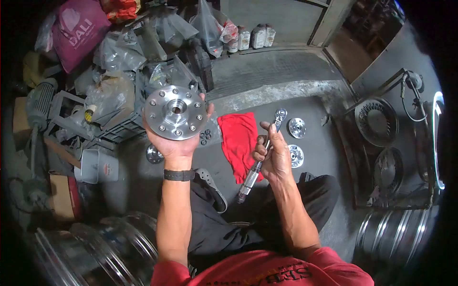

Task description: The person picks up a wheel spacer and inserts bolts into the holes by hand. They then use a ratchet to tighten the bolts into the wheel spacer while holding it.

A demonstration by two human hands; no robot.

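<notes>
My left hand is raised, palm up, with its fingers wrapped round the edge of a round metal hub flange. The flange has a ring of bolts and a raised centre with a bore, facing me. In my right hand is a ratchet wrench, its head up and its thick handle slanting down to the left. The wrench is apart from the flange. Below, between my hands, a red cloth lies on the floor.
Two more flanges, one farther and one nearer, lie right of the cloth. Small dark rings lie left of it. A crate with plastic bags stands at left, a metal frame at right. Rims stand at lower left.
</notes>
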